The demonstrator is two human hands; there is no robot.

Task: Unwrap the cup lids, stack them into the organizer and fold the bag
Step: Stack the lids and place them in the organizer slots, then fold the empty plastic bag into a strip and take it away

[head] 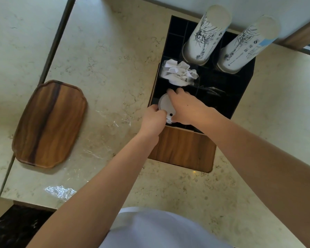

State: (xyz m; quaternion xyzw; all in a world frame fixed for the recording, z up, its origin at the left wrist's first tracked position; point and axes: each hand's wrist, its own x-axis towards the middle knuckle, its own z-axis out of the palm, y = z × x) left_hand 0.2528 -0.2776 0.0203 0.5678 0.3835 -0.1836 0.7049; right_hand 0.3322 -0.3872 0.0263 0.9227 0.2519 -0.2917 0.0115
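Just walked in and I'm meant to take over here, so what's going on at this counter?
A person is putting white cup lids into a front compartment of the black organizer. Both the left hand and the right hand are on the lids. The clear plastic bag lies flat and unfolded on the counter beside a wooden tray. Two stacks of paper cups stand at the back of the organizer, with crumpled napkins in front.

Soft daylight, glare on plastic wrap [60,191], wide-angle bending at edges.
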